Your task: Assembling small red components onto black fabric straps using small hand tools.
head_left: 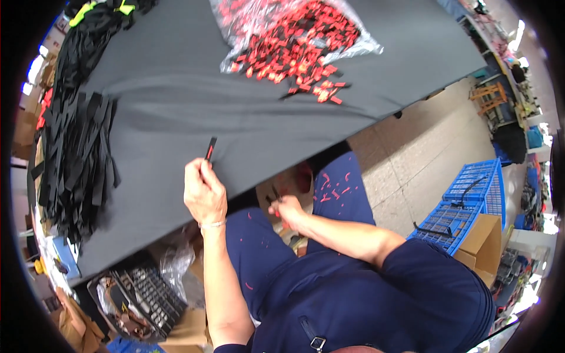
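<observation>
My left hand (203, 191) is at the near edge of the dark grey table (194, 106), pinching a short black strap with a red end (210, 148) that sticks up above the fingers. Lower, below the table edge between my knees, my right hand (286, 213) has its fingers closed around something small and dark, too hidden to name. A heap of small red and black pieces (294, 44) spills from a clear plastic bag (235, 17) at the far middle of the table. A thick pile of black straps (76, 159) lies along the left side.
Under the table on the left sit a dark crate (147, 300), crumpled clear plastic (176, 265) and cardboard boxes (188, 329). A blue plastic crate (471, 200) and a brown cardboard box (485, 238) stand on the tiled floor (406, 165) to the right. Red scraps dot my dark blue trousers (338, 188).
</observation>
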The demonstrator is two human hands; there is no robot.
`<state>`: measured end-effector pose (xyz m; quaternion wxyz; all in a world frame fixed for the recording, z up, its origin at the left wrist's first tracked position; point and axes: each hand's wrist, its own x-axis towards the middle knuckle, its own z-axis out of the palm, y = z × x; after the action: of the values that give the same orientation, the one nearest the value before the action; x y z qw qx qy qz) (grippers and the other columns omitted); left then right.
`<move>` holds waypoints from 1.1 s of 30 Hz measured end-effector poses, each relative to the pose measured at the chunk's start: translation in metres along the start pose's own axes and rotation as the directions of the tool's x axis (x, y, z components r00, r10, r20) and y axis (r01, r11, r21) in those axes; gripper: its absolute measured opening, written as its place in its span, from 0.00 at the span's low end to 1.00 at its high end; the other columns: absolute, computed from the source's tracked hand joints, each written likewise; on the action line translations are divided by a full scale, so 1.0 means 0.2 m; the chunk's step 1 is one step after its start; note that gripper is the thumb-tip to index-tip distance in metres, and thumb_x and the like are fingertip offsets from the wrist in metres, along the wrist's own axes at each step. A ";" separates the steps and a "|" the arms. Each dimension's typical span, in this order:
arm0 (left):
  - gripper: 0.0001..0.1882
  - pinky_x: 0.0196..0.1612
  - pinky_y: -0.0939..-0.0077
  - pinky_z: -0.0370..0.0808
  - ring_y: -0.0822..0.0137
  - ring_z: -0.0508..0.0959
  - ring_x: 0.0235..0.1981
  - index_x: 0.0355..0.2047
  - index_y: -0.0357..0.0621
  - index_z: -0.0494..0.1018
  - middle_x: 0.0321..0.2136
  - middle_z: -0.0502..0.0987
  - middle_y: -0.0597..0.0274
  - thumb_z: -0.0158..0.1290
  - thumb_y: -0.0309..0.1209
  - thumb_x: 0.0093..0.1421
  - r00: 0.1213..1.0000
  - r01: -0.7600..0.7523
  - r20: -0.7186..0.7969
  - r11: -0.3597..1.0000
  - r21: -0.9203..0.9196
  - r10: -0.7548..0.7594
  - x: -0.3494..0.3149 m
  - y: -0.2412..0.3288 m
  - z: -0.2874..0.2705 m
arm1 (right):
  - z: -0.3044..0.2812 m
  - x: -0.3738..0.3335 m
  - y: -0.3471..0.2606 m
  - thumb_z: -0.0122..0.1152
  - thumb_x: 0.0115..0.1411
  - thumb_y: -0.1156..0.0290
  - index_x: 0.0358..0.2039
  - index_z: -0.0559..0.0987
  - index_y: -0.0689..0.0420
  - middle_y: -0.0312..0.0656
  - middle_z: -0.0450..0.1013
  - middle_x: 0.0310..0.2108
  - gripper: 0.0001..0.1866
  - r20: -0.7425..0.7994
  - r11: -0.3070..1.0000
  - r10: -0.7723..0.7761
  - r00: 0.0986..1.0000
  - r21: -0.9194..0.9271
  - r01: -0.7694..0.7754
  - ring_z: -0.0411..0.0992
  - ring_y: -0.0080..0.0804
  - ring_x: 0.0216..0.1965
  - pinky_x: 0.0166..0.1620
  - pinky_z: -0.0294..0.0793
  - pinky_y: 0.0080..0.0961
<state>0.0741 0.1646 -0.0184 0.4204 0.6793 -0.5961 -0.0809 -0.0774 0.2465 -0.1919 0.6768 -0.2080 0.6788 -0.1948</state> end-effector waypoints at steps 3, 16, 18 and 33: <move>0.03 0.28 0.71 0.73 0.60 0.76 0.23 0.31 0.39 0.70 0.25 0.75 0.58 0.47 0.24 0.62 0.999 -0.035 -0.004 0.999 -0.020 0.035 0.00 0.00 -0.01 | -0.20 -0.44 -0.11 0.56 0.59 0.69 0.35 0.74 0.61 0.37 0.74 0.25 0.08 0.099 0.973 -0.225 0.969 0.076 0.218 0.67 0.20 0.21 0.18 0.63 0.22; 0.04 0.24 0.78 0.70 0.71 0.74 0.19 0.30 0.38 0.70 0.24 0.76 0.62 0.48 0.25 0.62 0.998 0.013 0.057 0.987 -0.158 -0.004 -0.01 -0.03 -0.04 | -0.61 -0.86 -1.06 0.56 0.61 0.67 0.39 0.74 0.61 0.39 0.75 0.28 0.11 -0.309 0.728 -0.672 0.673 -0.110 0.677 0.68 0.15 0.22 0.20 0.71 0.14; 0.04 0.24 0.79 0.70 0.72 0.73 0.19 0.30 0.38 0.70 0.25 0.76 0.62 0.49 0.25 0.62 0.996 0.030 0.082 0.984 -0.175 -0.016 -0.02 -0.03 -0.04 | -0.62 -0.76 -1.17 0.58 0.60 0.67 0.47 0.73 0.62 0.41 0.75 0.37 0.17 -0.345 0.711 -0.692 0.634 -0.170 0.683 0.69 0.16 0.30 0.21 0.71 0.15; 0.08 0.29 0.85 0.72 0.78 0.74 0.25 0.34 0.36 0.73 0.27 0.76 0.63 0.49 0.29 0.65 0.829 0.521 0.535 0.571 -0.635 -0.161 -0.19 0.22 -0.07 | -0.35 -0.89 -0.72 0.62 0.57 0.75 0.45 0.77 0.63 0.38 0.76 0.36 0.14 -0.203 0.801 -0.561 0.802 0.109 0.588 0.72 0.17 0.34 0.40 0.72 0.16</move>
<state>0.0394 0.2064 0.0050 0.5020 0.5087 -0.4342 -0.5483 -0.1441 0.2219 0.0359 0.5434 -0.3309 0.6170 -0.4632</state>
